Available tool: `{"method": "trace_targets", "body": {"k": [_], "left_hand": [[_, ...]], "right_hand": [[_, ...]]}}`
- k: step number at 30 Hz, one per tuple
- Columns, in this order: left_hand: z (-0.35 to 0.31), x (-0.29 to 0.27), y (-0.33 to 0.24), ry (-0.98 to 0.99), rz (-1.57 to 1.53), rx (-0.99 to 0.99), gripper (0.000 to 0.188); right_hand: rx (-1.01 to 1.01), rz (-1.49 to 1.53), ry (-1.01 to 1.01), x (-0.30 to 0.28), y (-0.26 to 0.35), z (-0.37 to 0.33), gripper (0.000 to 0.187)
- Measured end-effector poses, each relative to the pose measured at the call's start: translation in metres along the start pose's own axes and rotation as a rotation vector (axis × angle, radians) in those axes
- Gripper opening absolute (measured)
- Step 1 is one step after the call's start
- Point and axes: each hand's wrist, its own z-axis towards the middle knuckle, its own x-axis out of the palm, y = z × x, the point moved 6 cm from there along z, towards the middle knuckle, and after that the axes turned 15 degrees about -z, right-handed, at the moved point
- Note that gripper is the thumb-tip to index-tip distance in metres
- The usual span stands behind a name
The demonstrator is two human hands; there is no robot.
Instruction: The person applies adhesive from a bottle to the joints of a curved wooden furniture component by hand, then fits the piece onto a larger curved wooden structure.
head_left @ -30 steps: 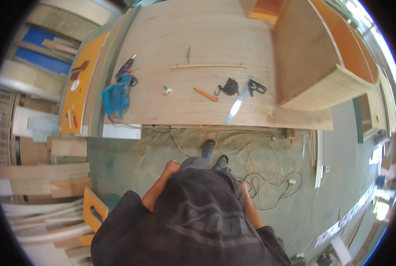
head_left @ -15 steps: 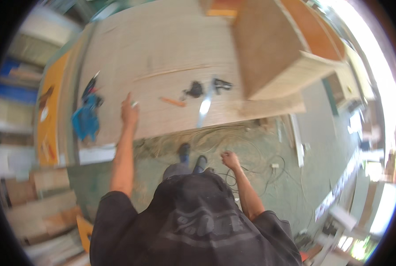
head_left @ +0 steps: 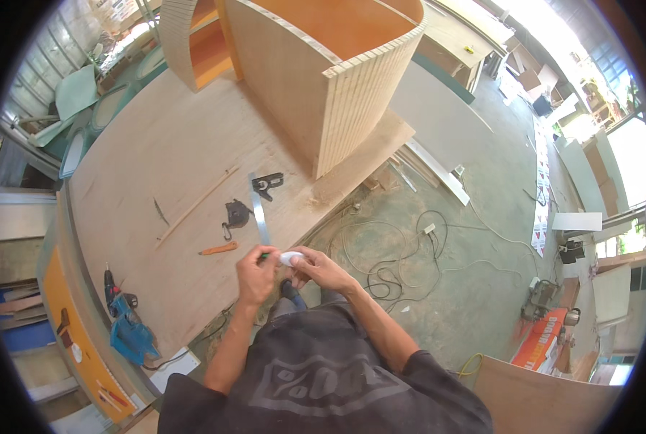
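My left hand [head_left: 256, 275] and my right hand [head_left: 324, 270] meet at the table's front edge, above my feet. Between them is a small white rounded object [head_left: 290, 258] with a green bit at its left end; its kind is not clear. Fingers of both hands pinch it. Just beyond on the plywood tabletop [head_left: 128, 195] lie a slim orange tool [head_left: 219, 249], a black tape measure [head_left: 237, 213] and a combination square [head_left: 267, 186] with a steel blade. A thin wooden strip [head_left: 196, 206] lies farther left.
A large curved wooden cabinet [head_left: 279, 87] with an orange interior stands on the table's far side. A blue power tool [head_left: 131, 336] rests at the left edge, near a yellow board [head_left: 73, 311]. Cables [head_left: 388, 282] coil across the floor at right, with a red-orange box [head_left: 538, 338] beyond.
My left hand has come back from over the tabletop, and my right hand has risen to meet it at the white object. The view has turned to the right.
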Motion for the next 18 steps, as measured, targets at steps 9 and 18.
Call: {"method": "trace_targets", "body": {"k": [9,18], "left_hand": [[0.025,0.116,-0.035,0.356,0.348,0.415,0.027],[0.081,0.207,0.018,0.104,0.211,0.033,0.053]], "right_hand": [[0.052,0.491,0.23,-0.092,-0.041,-0.022,0.027],[-0.278,-0.488,-0.186,-0.22,0.014,-0.018,0.03]]}}
